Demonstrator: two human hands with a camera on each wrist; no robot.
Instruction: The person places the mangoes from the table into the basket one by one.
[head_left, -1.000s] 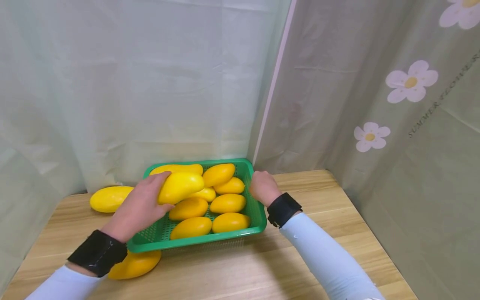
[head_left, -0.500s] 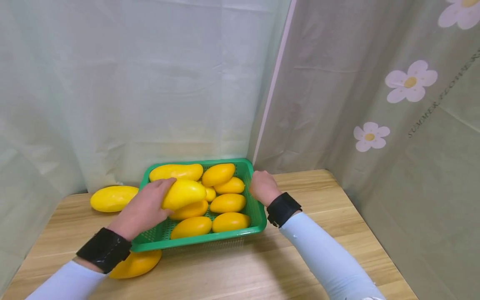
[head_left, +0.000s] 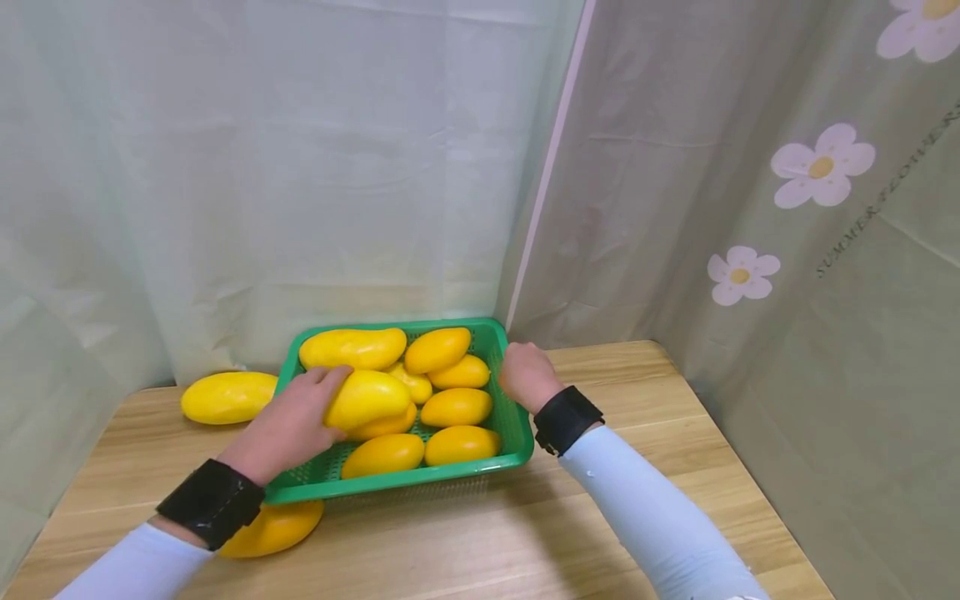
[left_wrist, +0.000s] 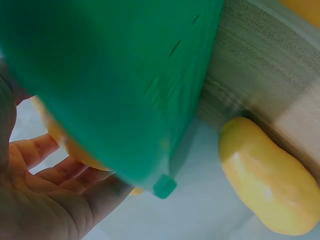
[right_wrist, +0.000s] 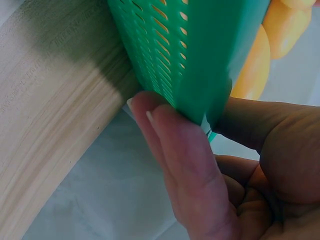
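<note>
My left hand grips a bright yellow mango at its left end, inside the left part of a green plastic basket. That mango overlaps a darker yellow mango below it. Several other mangoes lie in the basket, among them a long one along the back wall. In the left wrist view the basket wall hides much of the held mango. At the basket's right rim, my right hand pinches the edge; the right wrist view shows its fingers outside the wall and the thumb inside.
One mango lies on the wooden table left of the basket. Another mango sits by the basket's front left corner, partly behind the left wrist. Pale curtains hang close behind the table and along its sides.
My left hand has lowered the held mango deeper into the basket, toward the darker mango, uncovering the long mango at the back. The right hand has stayed at the rim.
</note>
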